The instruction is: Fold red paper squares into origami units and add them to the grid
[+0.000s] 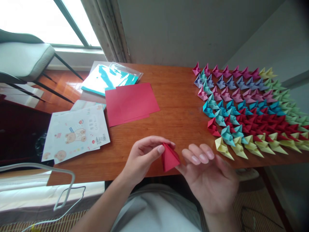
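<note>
A small folded piece of red paper, shaped like a narrow triangle with layered edges, is held just above the front edge of the table. My left hand pinches its top between thumb and fingers. Palm up on the right, my right hand has its fingers loosely bent and apart. One of its fingers reaches the paper's lower right corner, and whether it presses there is hard to see. Flat red sheets lie beyond my left hand.
Rows of folded paper pieces in several colours fill the table's right side. At the left lie a bear-printed packet and a plastic-wrapped pack of blue paper. A grey chair stands by the window.
</note>
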Demonstrator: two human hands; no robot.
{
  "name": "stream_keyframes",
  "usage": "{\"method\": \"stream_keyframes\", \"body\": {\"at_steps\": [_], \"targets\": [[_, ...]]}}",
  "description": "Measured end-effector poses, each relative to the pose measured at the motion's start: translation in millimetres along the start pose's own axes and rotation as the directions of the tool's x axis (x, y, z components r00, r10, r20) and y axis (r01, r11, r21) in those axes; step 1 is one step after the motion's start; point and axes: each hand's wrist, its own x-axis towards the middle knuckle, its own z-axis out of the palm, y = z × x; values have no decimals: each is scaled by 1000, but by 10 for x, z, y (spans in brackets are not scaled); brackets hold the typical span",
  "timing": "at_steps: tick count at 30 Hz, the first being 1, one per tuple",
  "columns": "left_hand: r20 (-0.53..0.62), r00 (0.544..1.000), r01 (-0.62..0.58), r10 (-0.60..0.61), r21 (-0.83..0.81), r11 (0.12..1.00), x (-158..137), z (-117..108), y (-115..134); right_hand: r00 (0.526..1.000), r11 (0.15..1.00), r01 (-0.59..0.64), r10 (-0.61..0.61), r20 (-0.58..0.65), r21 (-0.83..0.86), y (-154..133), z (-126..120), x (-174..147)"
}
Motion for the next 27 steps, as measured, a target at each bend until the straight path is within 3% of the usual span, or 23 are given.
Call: {"method": "stream_keyframes", "body": {"at_steps": [2, 3, 4, 6, 8, 9, 11, 19, 27], "targets": [[-75, 996, -39, 41, 34, 999, 7, 14, 32, 996, 972, 78, -65, 66, -223, -3, -14, -23], [-101, 993, -53, 59, 63, 997, 9, 23, 45, 987, 916, 158, -135, 87, -368, 2, -20, -33], [-121, 990, -60, 71, 92, 994, 9, 34, 54, 968, 815, 249, -227, 107, -523, 9, -24, -40], [-149, 986, -52, 72, 133, 990, 2, 59, 59, 898, 492, 379, -401, 183, -783, 24, -24, -41], [-170, 984, -32, 56, 138, 990, -13, 91, 47, 854, 165, 388, -433, 287, -907, 32, -12, -18], [-180, 983, -23, 47, 131, 991, -21, 108, 38, 850, 52, 381, -412, 328, -923, 34, -4, 2], [-195, 980, -8, 30, 113, 994, -35, 141, 19, 851, -59, 380, -367, 374, -923, 39, 10, 47], [-257, 966, 10, 13, 88, 996, -54, 239, -21, 854, -36, 373, -377, 359, -927, 88, 42, 101], [-228, 974, 27, 8, 153, 988, -51, 186, 40, 869, -26, 352, -363, 336, -936, 27, 35, 88]]}}
